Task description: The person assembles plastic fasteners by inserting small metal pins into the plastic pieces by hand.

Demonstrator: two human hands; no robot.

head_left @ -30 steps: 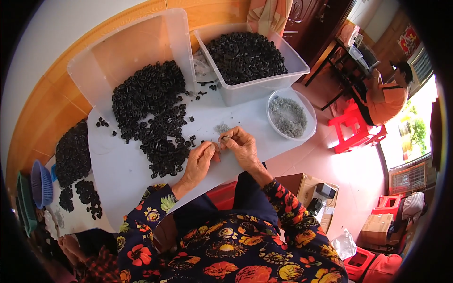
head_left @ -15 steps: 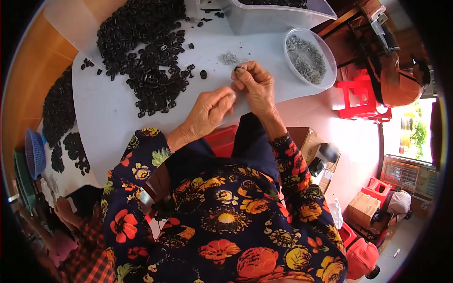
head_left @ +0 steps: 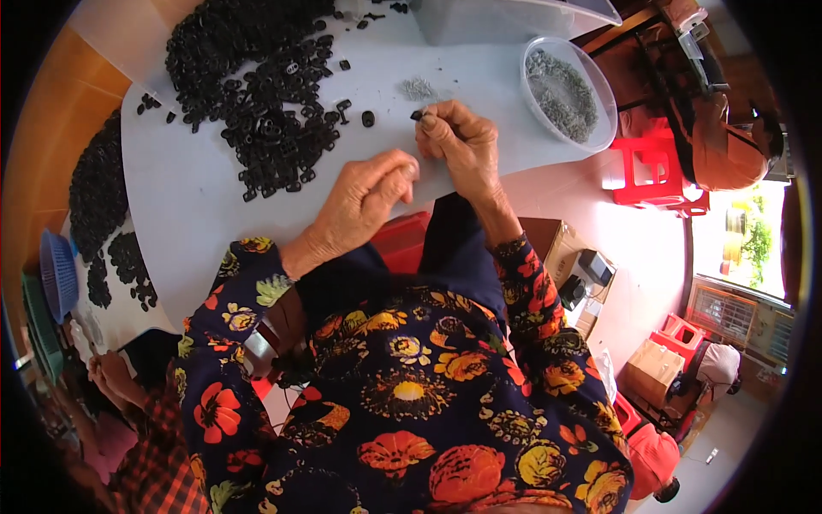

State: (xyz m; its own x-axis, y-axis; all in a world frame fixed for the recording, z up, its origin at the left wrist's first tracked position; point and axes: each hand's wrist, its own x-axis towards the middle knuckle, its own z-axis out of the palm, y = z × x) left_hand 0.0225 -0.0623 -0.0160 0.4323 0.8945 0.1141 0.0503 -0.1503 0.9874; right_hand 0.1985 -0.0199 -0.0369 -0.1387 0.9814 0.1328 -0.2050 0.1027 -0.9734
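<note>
My right hand (head_left: 462, 144) pinches a small black plastic part (head_left: 417, 115) between thumb and forefinger, above the white table near its front edge. To its left, my left hand (head_left: 364, 199) is closed with thumb against curled fingers; whatever it may hold is hidden. The hands are apart by a narrow gap. Just beyond the right hand lies a little heap of small silvery pieces (head_left: 416, 88), too fine to name. A single black oval part (head_left: 368, 119) rests between this heap and a large pile of black plastic parts (head_left: 272, 128) on the left.
On the right of the white table (head_left: 205, 193) stands a round clear tub (head_left: 610, 128) of small silvery pieces. A translucent bin (head_left: 505, 24) is at the back. Left are another black pile (head_left: 96, 193) and a blue basket (head_left: 58, 272). A person in checked sleeves (head_left: 163, 454) sits lower left.
My hands have drawn apart, the left one shifting left and slightly nearer to me. The black part now sticks out further from my right fingertips. The whole view has shifted slightly.
</note>
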